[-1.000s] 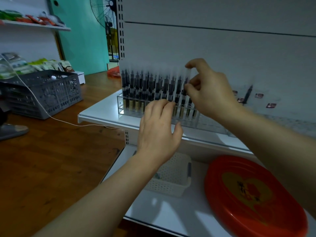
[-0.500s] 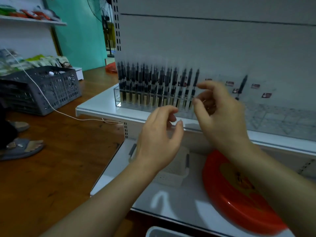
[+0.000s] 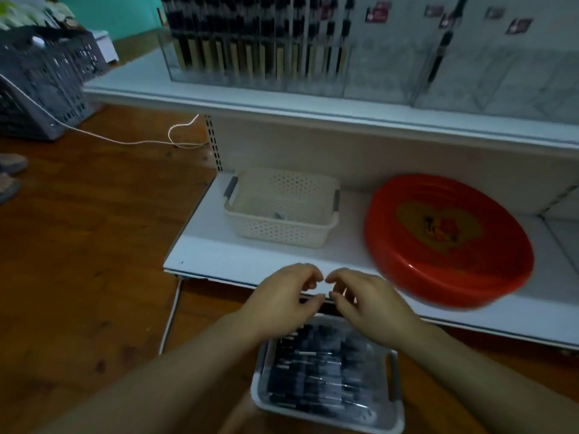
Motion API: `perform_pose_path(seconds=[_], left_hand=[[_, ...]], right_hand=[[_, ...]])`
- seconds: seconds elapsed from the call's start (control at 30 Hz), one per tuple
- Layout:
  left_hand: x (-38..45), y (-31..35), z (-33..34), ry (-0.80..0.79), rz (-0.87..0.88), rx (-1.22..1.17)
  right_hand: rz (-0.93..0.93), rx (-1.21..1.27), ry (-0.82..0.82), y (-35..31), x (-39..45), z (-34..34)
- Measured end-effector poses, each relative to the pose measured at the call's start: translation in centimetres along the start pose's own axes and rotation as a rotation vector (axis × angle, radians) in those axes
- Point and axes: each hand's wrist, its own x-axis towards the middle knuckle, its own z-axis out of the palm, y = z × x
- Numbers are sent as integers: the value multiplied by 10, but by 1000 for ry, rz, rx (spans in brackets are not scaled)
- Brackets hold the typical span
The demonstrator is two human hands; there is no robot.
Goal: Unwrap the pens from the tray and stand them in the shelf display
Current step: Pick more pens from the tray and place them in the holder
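A white tray [image 3: 395, 402] sits on the wooden floor at the bottom, filled with several dark pens in clear wrappers [image 3: 316, 377]. My left hand [image 3: 282, 297] and my right hand [image 3: 368, 306] hover just above the tray's far end. Their fingers are curled, the fingertips nearly meet, and nothing shows in either hand. On the upper shelf stands the clear display rack [image 3: 376, 73]. Its left part is filled with several upright black-and-gold pens [image 3: 250, 42], and a single pen [image 3: 438, 54] stands further right.
On the lower shelf [image 3: 203, 255] sit a cream perforated basket [image 3: 282, 227] and a round red tray [image 3: 448, 239]. A grey crate [image 3: 40, 76] stands on the floor at the left, with a white cable [image 3: 125, 140] trailing to the shelf post. Footwear [image 3: 9, 173] lies at the left edge.
Both hands have dropped from the display rack on the upper shelf down to the tray on the floor. My view has tilted downward with them.
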Motion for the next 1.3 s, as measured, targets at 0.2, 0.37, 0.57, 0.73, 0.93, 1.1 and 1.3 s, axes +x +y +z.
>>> perform_pose_path(seconds=[0.2,0.37,0.57,0.73,0.93,1.1,1.3], left_hand=[[-21,-30,47,-379,-90,109],[-34,-37,73,-667,-143,137],[-37,-41,82,-737,-158,144],[-41,-47,87,-719,-128,178],[-48,-46,95,-739,-125,308],[-47,-46,95,-716,-143,301],[-35,-50,77,-618,-154,161]], right_hand=[[38,-87,-399,26,-46,46],[8,-162,-634,21,-66,73],[33,-134,-607,21,-69,88],[79,-143,-629,27,-70,90],[108,-84,-707,25,-67,85],[83,-96,-704,25,-70,83],[66,-31,-531,39,-66,73]])
